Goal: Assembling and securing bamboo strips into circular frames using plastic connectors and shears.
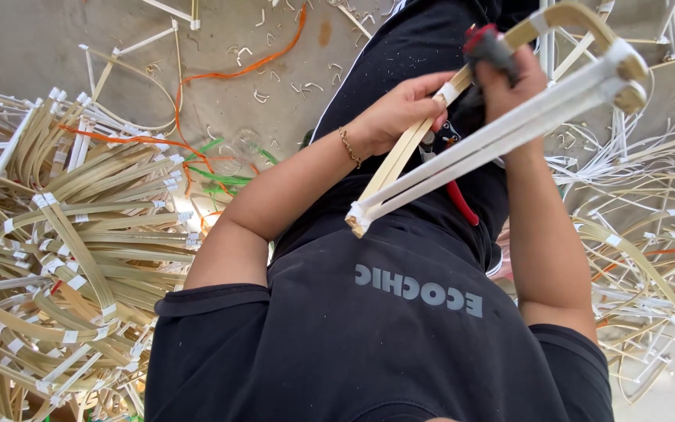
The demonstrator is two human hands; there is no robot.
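A bent frame of pale cane strips bound at its joints with white tape [462,160] is held up in front of the body, above the lap, with its curved end [587,23] turned away to the right and its taped straight end [357,219] pointing back toward the black shirt [400,344]. The left hand [404,109], on whose wrist a thin gold chain bracelet [348,147] is worn, is closed around one tan strip of the frame near a taped joint, pinched between thumb and fingers. The right hand [509,74] is clenched around the dark-and-red top of a red-handled cutting tool [462,205], whose lower handle shows beneath the frame. Whether the frame is also gripped by that hand cannot be told, and the blades are hidden. The step in hand is judged to be work with the tool at a joint of the frame while the frame is steadied. Any further cut would call for the strip to be held firmly by the left hand, with its fingers kept away from the blades. On the grey concrete floor [25,47], a heap of similar curved cane pieces with white tape bindings [80,234] lies to the left and another heap [642,258] to the right. An orange cord [197,78], some green strands [220,176] and small offcuts are scattered between them.
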